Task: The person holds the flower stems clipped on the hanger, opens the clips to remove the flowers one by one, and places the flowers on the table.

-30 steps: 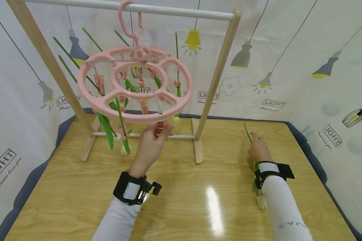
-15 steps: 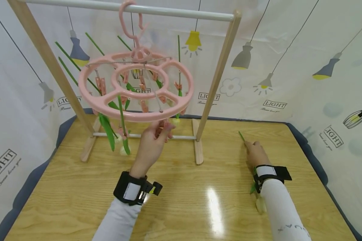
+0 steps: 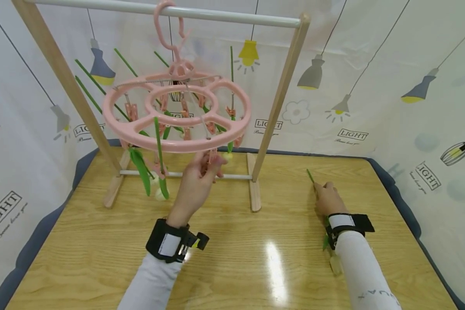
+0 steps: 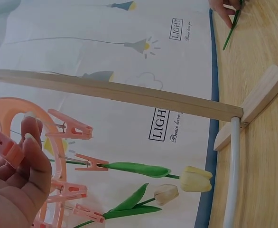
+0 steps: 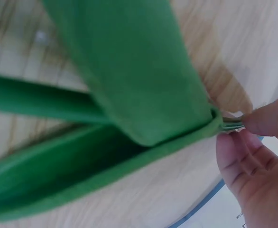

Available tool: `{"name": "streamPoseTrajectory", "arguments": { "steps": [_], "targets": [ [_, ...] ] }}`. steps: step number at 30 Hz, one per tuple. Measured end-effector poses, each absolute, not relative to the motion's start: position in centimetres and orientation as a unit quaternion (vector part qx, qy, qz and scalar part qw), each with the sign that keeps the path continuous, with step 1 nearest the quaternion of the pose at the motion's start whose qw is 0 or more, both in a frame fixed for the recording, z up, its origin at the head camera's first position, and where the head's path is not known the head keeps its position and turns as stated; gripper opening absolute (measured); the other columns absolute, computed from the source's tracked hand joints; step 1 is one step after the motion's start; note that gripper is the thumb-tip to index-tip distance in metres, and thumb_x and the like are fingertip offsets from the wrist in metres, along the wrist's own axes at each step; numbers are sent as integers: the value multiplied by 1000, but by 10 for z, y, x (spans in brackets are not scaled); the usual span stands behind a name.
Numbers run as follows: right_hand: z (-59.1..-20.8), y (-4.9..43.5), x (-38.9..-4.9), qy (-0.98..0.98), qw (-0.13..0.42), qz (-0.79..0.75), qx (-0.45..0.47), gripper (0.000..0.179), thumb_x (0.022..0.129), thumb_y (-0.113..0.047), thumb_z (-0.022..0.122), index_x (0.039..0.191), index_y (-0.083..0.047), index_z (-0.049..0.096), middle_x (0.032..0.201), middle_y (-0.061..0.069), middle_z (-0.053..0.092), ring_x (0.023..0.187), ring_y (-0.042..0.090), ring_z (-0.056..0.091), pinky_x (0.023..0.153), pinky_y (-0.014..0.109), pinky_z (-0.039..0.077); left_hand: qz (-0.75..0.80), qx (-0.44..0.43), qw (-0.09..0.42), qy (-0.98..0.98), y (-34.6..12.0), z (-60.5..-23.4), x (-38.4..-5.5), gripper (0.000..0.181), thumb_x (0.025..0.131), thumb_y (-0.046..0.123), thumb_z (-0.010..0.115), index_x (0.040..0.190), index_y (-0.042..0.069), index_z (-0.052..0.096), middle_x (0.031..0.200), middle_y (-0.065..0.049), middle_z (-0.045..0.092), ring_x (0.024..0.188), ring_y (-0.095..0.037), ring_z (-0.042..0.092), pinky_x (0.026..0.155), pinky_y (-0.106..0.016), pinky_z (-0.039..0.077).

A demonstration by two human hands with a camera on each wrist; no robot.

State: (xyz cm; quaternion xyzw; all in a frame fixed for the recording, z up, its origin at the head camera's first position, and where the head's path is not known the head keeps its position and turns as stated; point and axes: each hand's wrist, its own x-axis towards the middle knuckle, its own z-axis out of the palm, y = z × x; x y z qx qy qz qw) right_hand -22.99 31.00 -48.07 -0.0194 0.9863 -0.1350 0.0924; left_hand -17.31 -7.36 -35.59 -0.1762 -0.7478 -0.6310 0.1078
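Note:
A pink oval clip hanger (image 3: pixel 178 146) hangs by its hook from the white bar of a wooden rack. My left hand (image 3: pixel 195 183) holds a pink clothespin (image 4: pixel 5 147) at the hanger's near edge, pinched between thumb and fingers. My right hand (image 3: pixel 330 199), low over the table at the right, pinches the green stem (image 5: pixel 231 124) of an artificial tulip. That tulip's pale bloom (image 3: pixel 336 264) points toward me, partly hidden by the forearm. Other tulips hang bloom-down from the hanger's clips, among them a yellow one (image 4: pixel 196 179) and a cream one (image 4: pixel 166 194).
The rack's right wooden post (image 3: pixel 280 99) and foot (image 3: pixel 254 193) stand between my hands. A white lower rod (image 4: pixel 232 171) joins the feet. A printed cloth backdrop (image 3: pixel 372 82) closes off the wooden table (image 3: pixel 232 258) behind.
The hanger has turned and tilted slightly, its near edge rising a little, with my left hand still at the clothespin. My right hand has shifted a little left and toward me with the tulip.

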Motion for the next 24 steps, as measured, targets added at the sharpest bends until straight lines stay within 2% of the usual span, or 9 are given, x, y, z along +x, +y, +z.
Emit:
{"name": "streamPoseTrajectory", "arguments": {
  "steps": [2,5,7,10,12,15,21,24],
  "targets": [
    [-480,310,-230,986,96,-135,-20,60,86,8,50,143,13,33,122,44,36,108,57,44,85,65,47,-634,-181,102,-745,-73,-356,-173,24,102,21,49,115,2,53,100,-19,66,76,-28,61,60,-21,49],
    [-479,310,-229,985,99,-136,-26,57,87,7,46,142,14,33,122,45,36,107,57,44,84,64,47,-638,-187,90,-742,-74,-358,-172,24,101,21,50,113,1,51,102,-19,66,78,-29,61,62,-29,52],
    [-478,310,-229,985,102,-135,-28,56,89,5,44,143,13,32,123,44,36,108,57,44,82,63,48,-637,-185,78,-745,-76,-361,-169,30,101,22,50,123,1,49,106,-20,66,83,-30,63,67,-38,55],
    [-478,309,-228,984,108,-135,-29,56,90,4,45,144,13,30,124,43,34,109,56,42,79,61,48,-622,-166,61,-763,-82,-365,-164,46,101,24,52,140,4,41,118,-21,63,97,-31,64,82,-51,56],
    [-477,309,-226,984,111,-134,-30,56,91,4,46,144,13,29,123,43,33,108,56,42,77,59,48,-600,-158,54,-783,-88,-366,-160,55,101,27,50,148,5,32,128,-22,60,108,-31,62,91,-53,53],
    [-476,309,-226,985,107,-132,-37,55,91,4,45,142,15,30,122,44,34,107,56,43,77,59,49,-558,-152,49,-814,-99,-366,-151,58,102,30,48,150,4,28,137,-21,54,118,-32,57,99,-53,49],
    [-477,315,-226,986,89,-129,-50,50,91,4,43,139,16,34,124,45,36,110,59,42,87,66,46,-499,-171,33,-849,-119,-360,-132,57,103,32,45,149,2,31,146,-23,46,126,-36,51,101,-57,47],
    [-475,317,-227,986,91,-130,-57,50,92,3,43,139,16,34,124,46,36,110,58,43,87,67,46,-489,-188,64,-849,-128,-356,-125,46,102,26,49,141,3,45,138,-22,56,117,-32,59,93,-55,53]
  ]
}}
